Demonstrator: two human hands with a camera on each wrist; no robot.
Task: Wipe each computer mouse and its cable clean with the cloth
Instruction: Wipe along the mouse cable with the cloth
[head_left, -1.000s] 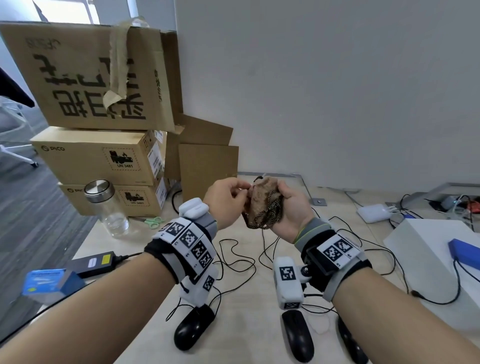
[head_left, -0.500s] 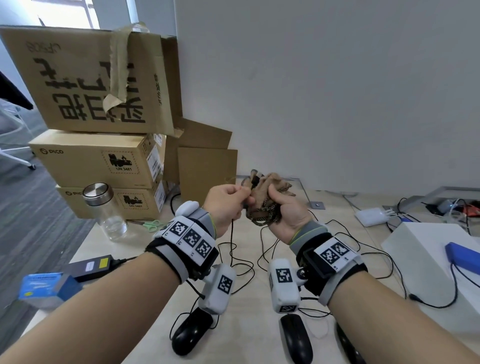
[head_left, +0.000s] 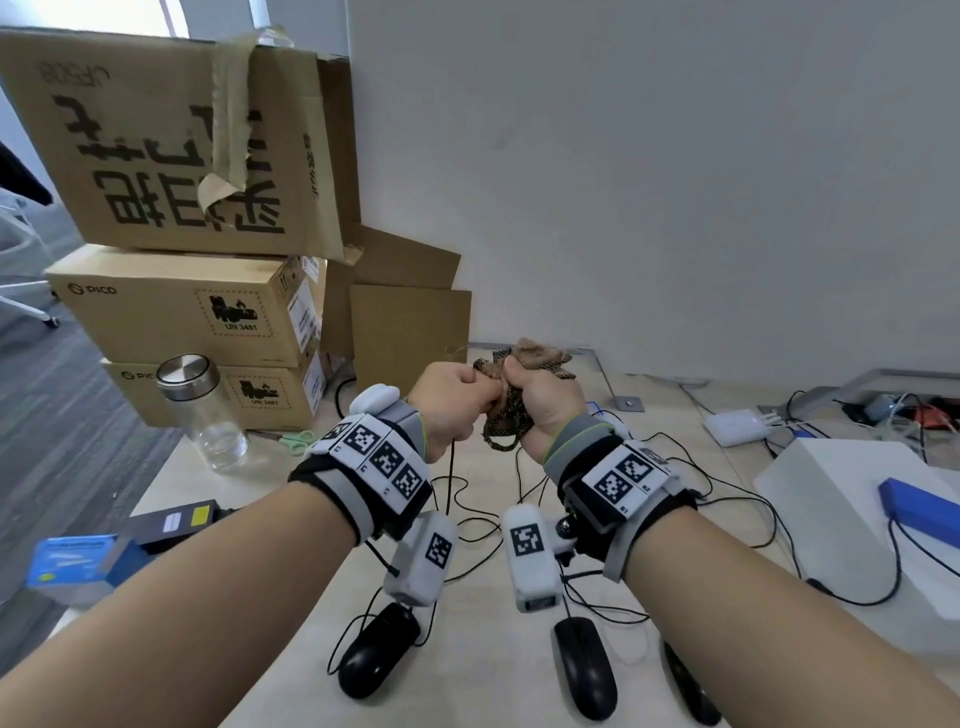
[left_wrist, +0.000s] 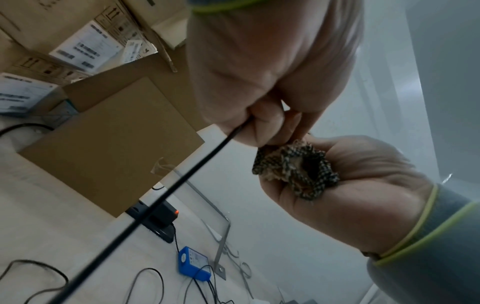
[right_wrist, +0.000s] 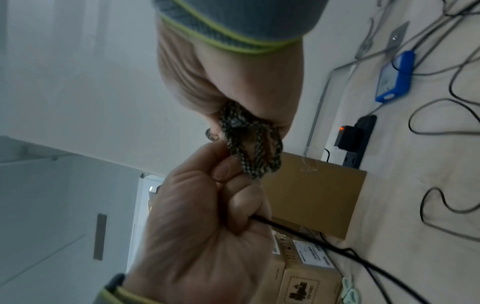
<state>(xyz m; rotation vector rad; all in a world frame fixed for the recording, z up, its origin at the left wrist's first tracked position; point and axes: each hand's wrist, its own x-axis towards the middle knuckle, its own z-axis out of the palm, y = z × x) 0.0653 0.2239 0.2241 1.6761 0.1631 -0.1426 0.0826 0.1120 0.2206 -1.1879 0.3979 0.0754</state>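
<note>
- L hand (head_left: 451, 397): fingers curled tight round the black mouse cable (left_wrist: 166, 191), held raised above the worktop (head_left: 270, 613); the cable is seen leaving the fist at the little-finger side and running straight down.
- The cable's long axis is near vertical below the L fist, dropping toward the loose loops and, probably, the leftmost mouse (head_left: 376, 657); which mouse it belongs to can't be traced w/ certainty.
- R hand (head_left: 540, 402): fingers closed round the bunched checked cloth (head_left: 519, 395), knuckle to knuckle w/ the L hand.
- The cloth lies just R of the L pinch, so the next wipe would likely be run along the cable away from that pinch.
- Two more mice (head_left: 584, 670) lie below the R wrist.
</note>
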